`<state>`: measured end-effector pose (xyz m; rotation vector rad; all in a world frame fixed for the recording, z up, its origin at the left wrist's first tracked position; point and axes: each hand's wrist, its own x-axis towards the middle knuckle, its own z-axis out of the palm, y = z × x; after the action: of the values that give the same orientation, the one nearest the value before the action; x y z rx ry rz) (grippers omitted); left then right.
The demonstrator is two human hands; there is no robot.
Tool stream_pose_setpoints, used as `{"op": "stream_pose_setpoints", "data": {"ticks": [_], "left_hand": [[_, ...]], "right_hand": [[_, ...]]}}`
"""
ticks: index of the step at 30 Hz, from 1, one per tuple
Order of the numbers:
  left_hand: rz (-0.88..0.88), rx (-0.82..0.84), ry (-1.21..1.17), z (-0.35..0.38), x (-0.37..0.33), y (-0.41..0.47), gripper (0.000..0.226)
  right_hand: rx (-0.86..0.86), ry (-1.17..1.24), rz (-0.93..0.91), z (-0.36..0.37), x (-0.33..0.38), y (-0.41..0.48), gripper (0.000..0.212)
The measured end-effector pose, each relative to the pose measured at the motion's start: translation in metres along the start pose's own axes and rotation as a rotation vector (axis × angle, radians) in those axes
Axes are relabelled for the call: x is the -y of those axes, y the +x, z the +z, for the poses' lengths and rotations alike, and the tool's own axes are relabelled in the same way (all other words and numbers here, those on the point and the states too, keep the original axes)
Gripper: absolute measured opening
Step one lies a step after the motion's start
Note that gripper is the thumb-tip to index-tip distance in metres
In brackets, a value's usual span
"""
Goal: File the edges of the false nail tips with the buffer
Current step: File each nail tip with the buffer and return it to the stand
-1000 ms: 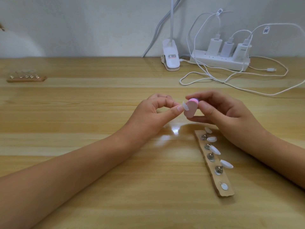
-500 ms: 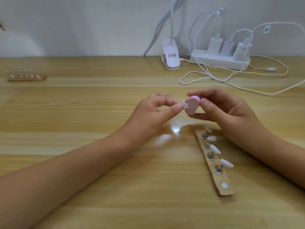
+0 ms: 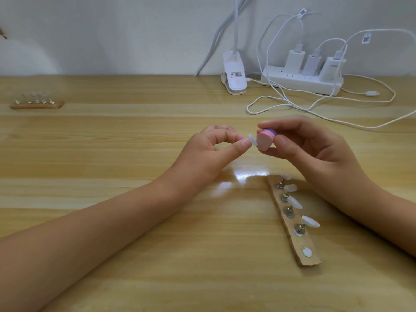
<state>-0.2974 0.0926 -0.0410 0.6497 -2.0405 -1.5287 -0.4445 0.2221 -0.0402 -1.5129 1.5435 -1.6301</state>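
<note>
while left hand (image 3: 203, 152) pinches nail tip (image 3: 320, 140), right hand (image 3: 315, 149) grips buffer (image 3: 333, 140).

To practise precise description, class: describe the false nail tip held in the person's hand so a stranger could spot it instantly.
On the wooden table, look above its middle, where two hands meet. The left hand pinches a small white nail tip beside the pink buffer in the right hand. Unlike the four tips mounted on the cardboard strip, it is held in fingers, off any stand.
</note>
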Motion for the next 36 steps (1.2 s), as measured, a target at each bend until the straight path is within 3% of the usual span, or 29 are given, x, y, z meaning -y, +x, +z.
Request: {"op": "stream_pose_setpoints", "data": {"ticks": [4,10,13,17,21,36], "left_hand": [[-0.004,-0.002,-0.003,-0.0001,-0.0001,0.0001,0.007],[-0.001,-0.003,-0.001,0.0002,0.0017,0.0005,0.007],[-0.008,-0.004,-0.003,-0.0001,0.0026,0.001,0.01],[-0.002,-0.003,0.005,-0.0003,0.0037,0.0015,0.015],[-0.002,0.004,0.002,-0.0001,0.003,0.0015,0.016],[0.004,0.005,0.007,0.0,0.0021,0.0013,0.011]], "right_hand": [[0.022,-0.027,0.06,-0.0015,-0.0008,0.0001,0.029],[0.005,-0.047,0.02,-0.0017,0.0001,0.0004,0.026],[0.004,-0.073,-0.083,-0.0002,0.002,-0.0005,0.023],[0.009,-0.098,-0.028,-0.0028,0.0011,0.0012,0.023],[0.028,-0.121,-0.133,-0.0008,0.0037,-0.0004,0.022],[0.049,-0.131,-0.13,-0.003,-0.0023,0.0004,0.016]]}}
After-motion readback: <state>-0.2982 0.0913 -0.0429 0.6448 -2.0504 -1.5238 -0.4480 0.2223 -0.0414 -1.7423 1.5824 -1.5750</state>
